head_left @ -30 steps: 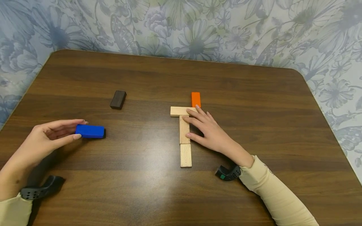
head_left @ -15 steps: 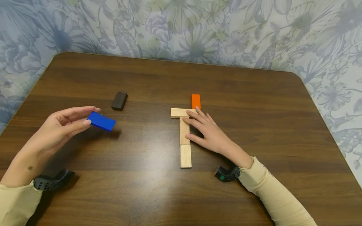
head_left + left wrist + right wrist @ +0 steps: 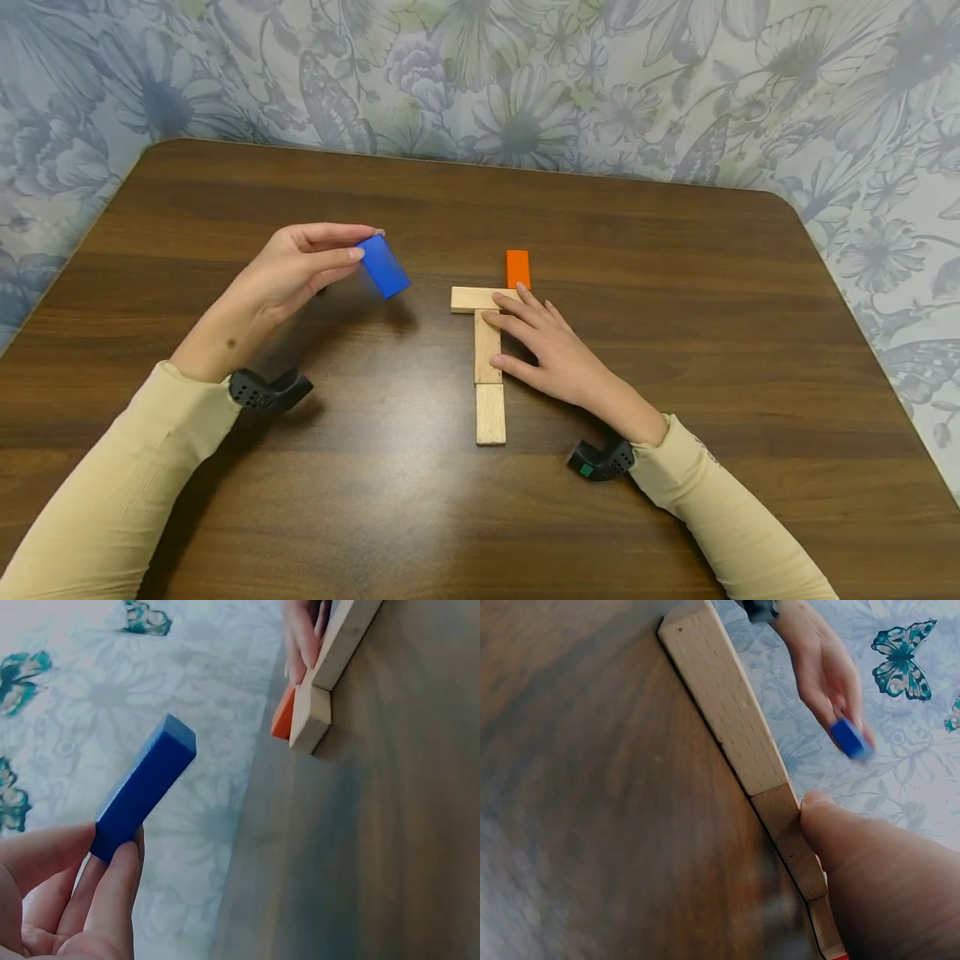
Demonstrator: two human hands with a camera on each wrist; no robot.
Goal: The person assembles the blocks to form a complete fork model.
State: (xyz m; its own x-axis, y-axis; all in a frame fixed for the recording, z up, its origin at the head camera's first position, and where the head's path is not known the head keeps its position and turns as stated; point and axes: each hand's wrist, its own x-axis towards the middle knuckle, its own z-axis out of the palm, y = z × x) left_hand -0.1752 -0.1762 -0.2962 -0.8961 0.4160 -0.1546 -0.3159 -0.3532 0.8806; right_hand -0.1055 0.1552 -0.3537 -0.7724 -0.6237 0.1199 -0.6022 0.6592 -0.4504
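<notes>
A blue wooden block (image 3: pixel 385 267) is pinched at one end between the thumb and fingers of my left hand (image 3: pixel 300 271). It hangs tilted above the table, its shadow below it. My right hand (image 3: pixel 551 354) lies on the plain wooden blocks with its fingers spread and lightly bent. One plain block (image 3: pixel 472 299) lies crosswise; a second block (image 3: pixel 487 350) and a third block (image 3: pixel 491 414) run end to end from it toward me. Beyond the crosswise block an orange block (image 3: pixel 517 268) touches it, near my right fingertips. In the left wrist view the blue block (image 3: pixel 146 787) shows whole.
The brown table (image 3: pixel 675 275) ends at the back against a flower-patterned wall (image 3: pixel 525 75). My left hand now covers nearly all of a dark block seen before. A black wrist device (image 3: pixel 270 390) sits at my left cuff, another device (image 3: pixel 600 461) at my right.
My left hand has carried the blue block up, to the right and farther from me, turning it, toward the plain blocks. My right hand and the blocks under it have stayed put.
</notes>
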